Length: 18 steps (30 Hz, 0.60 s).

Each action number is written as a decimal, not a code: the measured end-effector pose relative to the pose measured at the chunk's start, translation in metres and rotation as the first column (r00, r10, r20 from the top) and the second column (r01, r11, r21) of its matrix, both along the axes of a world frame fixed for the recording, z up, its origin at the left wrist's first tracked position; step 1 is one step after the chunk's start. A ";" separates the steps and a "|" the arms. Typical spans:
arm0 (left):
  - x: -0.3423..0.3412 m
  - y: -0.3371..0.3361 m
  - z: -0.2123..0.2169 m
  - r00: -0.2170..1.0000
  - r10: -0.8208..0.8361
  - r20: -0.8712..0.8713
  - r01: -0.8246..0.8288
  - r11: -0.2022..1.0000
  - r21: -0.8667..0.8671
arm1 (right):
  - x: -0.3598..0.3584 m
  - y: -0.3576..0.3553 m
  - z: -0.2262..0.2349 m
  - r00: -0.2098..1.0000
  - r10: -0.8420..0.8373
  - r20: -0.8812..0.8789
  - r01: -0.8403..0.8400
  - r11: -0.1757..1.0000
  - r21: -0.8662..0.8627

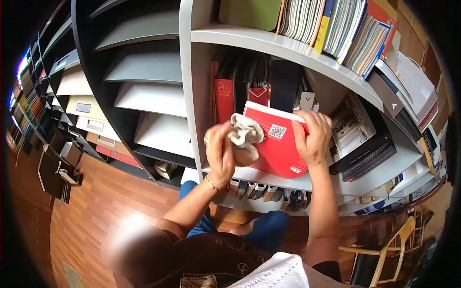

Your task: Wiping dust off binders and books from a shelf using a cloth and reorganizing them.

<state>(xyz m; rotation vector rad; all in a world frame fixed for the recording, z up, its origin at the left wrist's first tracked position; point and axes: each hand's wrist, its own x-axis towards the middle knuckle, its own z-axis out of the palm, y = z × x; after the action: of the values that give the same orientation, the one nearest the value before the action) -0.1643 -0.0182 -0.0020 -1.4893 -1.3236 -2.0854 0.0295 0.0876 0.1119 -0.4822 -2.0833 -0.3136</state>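
A crumpled off-white cloth (246, 134) is bunched in my left hand (220, 156), its fingers closed around it. The cloth is against or just in front of the left side of a red book (276, 156); I cannot tell whether they touch. My right hand (313, 137) grips the book by its upper right corner, thumb on the red cover and fingers over the far side. The book is tilted in front of the shelf opening, a pale page edge along its top and a small square printed code on its cover.
Behind the book, a white shelf unit (283, 45) holds upright red and dark binders (224, 98). Thick sample books (300, 21) stand on the shelf above. A dark box (367, 161) lies right. Grey display shelves (144, 67) rise at left; a wooden chair (401, 245) stands lower right.
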 end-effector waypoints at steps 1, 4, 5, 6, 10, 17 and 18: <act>0.005 -0.007 0.025 1.000 -0.025 -0.006 0.025 0.999 -0.034 | 0.008 -0.009 -0.003 1.000 -0.011 -0.011 0.011 1.000 0.011; 0.004 -0.002 0.028 0.913 -0.401 0.074 0.406 0.911 -0.077 | 0.023 -0.033 -0.018 0.998 0.037 -0.059 -0.035 0.999 0.036; 0.003 -0.009 0.026 0.865 -0.488 0.117 0.499 0.861 -0.101 | 0.026 -0.040 -0.029 0.995 0.020 -0.096 -0.016 0.999 0.043; 0.003 -0.014 0.020 0.853 -0.519 0.055 0.522 0.850 -0.070 | 0.031 -0.050 -0.038 0.993 -0.026 -0.111 0.027 1.000 0.006; 0.015 -0.040 -0.004 0.746 -0.613 -0.261 0.599 0.789 -0.140 | 0.055 -0.068 -0.087 0.868 -0.188 -0.459 0.155 0.982 -0.111; 0.033 -0.058 -0.020 0.565 -0.693 -0.447 0.651 0.708 -0.275 | 0.097 -0.086 -0.187 0.604 -0.405 -0.686 -0.017 0.854 -0.519; 0.035 -0.061 -0.017 0.499 -0.743 -0.446 0.662 0.659 -0.358 | 0.099 -0.094 -0.189 0.605 -0.410 -0.683 -0.017 0.851 -0.526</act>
<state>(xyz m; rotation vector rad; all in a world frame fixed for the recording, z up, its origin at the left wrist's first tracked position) -0.1290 -0.0790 -0.0191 -2.8079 -0.6544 -1.6272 0.1280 -0.0062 -0.0771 -0.9740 -1.1976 0.2926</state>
